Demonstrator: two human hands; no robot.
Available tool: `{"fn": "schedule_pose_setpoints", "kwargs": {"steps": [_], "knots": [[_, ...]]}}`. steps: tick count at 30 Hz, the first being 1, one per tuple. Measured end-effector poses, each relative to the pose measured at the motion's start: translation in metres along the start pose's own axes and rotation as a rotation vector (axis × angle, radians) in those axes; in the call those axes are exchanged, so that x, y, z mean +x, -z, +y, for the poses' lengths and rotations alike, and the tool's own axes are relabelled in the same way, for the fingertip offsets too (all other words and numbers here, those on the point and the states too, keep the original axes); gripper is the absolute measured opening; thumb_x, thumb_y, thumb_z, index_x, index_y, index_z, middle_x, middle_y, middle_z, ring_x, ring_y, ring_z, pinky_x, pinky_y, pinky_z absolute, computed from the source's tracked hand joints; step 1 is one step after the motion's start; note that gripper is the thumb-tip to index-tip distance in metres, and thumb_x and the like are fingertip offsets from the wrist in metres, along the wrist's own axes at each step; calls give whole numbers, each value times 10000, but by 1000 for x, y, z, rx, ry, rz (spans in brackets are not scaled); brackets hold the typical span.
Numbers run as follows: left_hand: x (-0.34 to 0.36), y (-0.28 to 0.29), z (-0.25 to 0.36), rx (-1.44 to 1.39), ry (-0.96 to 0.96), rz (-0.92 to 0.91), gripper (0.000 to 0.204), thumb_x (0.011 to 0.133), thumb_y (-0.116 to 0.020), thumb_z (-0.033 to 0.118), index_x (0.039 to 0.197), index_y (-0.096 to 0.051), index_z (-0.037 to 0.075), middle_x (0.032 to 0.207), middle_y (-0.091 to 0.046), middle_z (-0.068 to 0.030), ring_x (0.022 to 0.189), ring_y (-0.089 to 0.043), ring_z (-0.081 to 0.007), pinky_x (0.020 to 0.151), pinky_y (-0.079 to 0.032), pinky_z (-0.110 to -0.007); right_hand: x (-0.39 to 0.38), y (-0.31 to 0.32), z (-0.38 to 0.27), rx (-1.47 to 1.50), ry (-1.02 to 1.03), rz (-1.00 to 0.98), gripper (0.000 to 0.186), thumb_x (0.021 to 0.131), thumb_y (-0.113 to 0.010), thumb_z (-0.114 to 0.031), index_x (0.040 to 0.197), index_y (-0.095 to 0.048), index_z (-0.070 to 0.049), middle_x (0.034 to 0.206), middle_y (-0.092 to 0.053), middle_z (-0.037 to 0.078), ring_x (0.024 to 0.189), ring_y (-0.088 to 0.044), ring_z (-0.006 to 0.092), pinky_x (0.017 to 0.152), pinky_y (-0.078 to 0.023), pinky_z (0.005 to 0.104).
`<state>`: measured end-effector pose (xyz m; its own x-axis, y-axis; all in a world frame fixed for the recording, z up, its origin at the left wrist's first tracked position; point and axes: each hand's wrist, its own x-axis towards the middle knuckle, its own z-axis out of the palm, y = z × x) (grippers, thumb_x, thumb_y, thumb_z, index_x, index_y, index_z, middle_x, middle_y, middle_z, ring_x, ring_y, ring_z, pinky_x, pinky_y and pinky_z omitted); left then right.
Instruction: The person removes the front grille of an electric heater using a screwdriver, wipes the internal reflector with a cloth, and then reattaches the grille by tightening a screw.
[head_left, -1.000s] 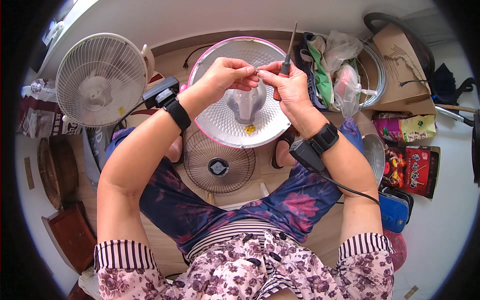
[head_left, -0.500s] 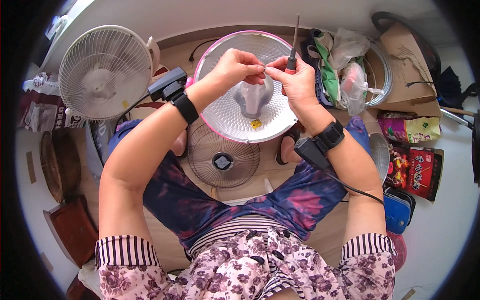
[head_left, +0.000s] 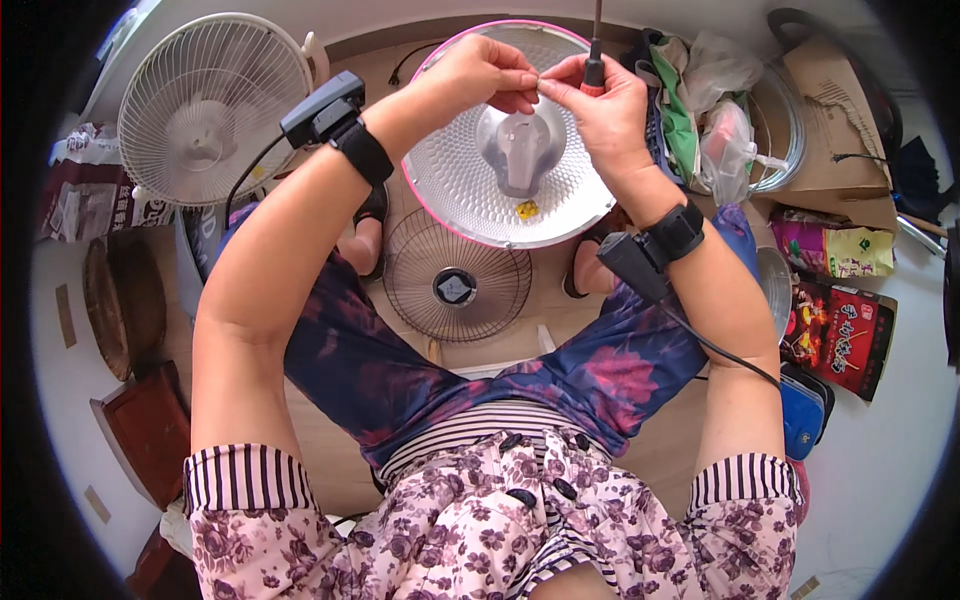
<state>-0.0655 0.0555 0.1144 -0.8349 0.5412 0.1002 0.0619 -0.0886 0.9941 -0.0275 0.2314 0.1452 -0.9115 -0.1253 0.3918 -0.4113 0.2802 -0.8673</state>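
Both hands have crept toward the far rim of the silver reflector dish (head_left: 470,190) since a moment ago, and the fingertips now meet above its grey centre hub (head_left: 520,150). Left hand (head_left: 480,75) pinches something too small to make out, while the right hand (head_left: 600,105) is clenched on a screwdriver (head_left: 594,60) with its shaft pointing away. It looks like a small fastener is being sorted out; next needs a steady tip. A wire grille (head_left: 457,275) lies on the floor between the feet.
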Motion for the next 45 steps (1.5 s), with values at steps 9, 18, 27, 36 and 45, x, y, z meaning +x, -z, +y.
{"fn": "schedule_pose_setpoints", "kwargs": {"steps": [9, 18, 27, 36, 45], "knots": [[-3, 6, -8, 20, -8, -14, 209, 877, -618, 203, 948, -655, 10, 848, -675, -67, 753, -658, -132, 731, -545, -258, -2, 2, 0, 80, -17, -78, 108, 741, -721, -8, 823, -650, -12, 778, -659, 39, 691, -604, 76, 637, -491, 201], [1, 2, 23, -56, -25, 38, 154, 885, -607, 148, 853, -650, 4, 760, -665, -88, 681, -646, -155, 652, -532, -258, 17, 17, -11, 35, -33, -160, 153, 739, -716, -27, 867, -635, -7, 747, -626, 13, 641, -565, 72, 570, -456, 206], [15, -1, 62, 84, -169, 61, 157, 835, -649, 120, 876, -670, -30, 746, -672, -108, 662, -659, -154, 624, -538, -249, 40, 38, -41, -22, 21, -256, 201, 754, -714, -15, 945, -654, -1, 788, -659, 36, 658, -595, 75, 553, -450, 182], [19, -11, 76, 95, -196, 82, 150, 826, -651, 110, 847, -677, -37, 729, -675, -115, 667, -670, -158, 612, -535, -246, 36, 44, -59, -80, -76, -103, 119, 759, -703, -3, 868, -661, -25, 688, -641, 18, 516, -525, 42, 435, -355, 159], [19, -9, 59, -183, -210, 186, 177, 800, -689, 126, 851, -672, -43, 754, -672, -122, 684, -660, -168, 642, -529, -251, 38, 34, -54, -37, -102, -97, 93, 780, -701, -67, 855, -658, -32, 666, -625, 9, 528, -535, 45, 425, -339, 154]]}}
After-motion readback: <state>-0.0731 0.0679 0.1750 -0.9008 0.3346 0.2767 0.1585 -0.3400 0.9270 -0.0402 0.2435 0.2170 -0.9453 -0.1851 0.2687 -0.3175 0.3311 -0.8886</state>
